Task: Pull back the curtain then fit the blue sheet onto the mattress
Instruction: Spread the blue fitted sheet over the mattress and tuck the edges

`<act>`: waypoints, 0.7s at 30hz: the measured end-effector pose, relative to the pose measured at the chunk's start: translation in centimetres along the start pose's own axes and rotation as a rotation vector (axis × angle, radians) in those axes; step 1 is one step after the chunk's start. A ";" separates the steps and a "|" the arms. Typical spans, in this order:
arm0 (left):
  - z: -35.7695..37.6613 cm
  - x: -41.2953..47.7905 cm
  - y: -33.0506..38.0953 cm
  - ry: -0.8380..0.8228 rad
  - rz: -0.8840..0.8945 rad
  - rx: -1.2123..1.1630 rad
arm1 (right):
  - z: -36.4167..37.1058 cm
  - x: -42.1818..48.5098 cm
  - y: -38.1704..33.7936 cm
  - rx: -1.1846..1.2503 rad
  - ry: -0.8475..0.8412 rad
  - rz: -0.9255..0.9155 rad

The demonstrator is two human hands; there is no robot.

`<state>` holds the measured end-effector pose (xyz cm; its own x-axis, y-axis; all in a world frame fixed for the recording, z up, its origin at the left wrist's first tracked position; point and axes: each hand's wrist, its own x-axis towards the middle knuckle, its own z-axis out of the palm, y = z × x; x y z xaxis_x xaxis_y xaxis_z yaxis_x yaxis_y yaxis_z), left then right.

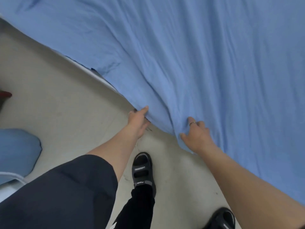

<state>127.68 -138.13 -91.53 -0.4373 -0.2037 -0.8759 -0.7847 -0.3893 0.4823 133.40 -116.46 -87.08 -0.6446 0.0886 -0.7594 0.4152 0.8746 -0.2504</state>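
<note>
At bedside: left hand [137,119] and right hand [198,136] each clutch blue sheet [206,63] edge, apparently drawing it taut for tucking.

Pale grey floor [49,96], scuffed; blue cushion [18,151] at left; dark red object [5,94] at left edge.

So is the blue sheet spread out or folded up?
Spread out: the blue sheet lies wide and wrinkled, its near edge gathered where the left hand and right hand grip it.
</note>
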 end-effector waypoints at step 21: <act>-19.3 0.5 -2.3 0.087 -0.092 0.343 | -0.4 4.5 -7.6 -0.279 -0.288 0.296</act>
<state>137.69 -154.68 -93.27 -0.3304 -0.2635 -0.9063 -0.9272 -0.0889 0.3639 127.08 -122.50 -88.34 -0.3054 0.2512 -0.9185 0.3406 0.9296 0.1410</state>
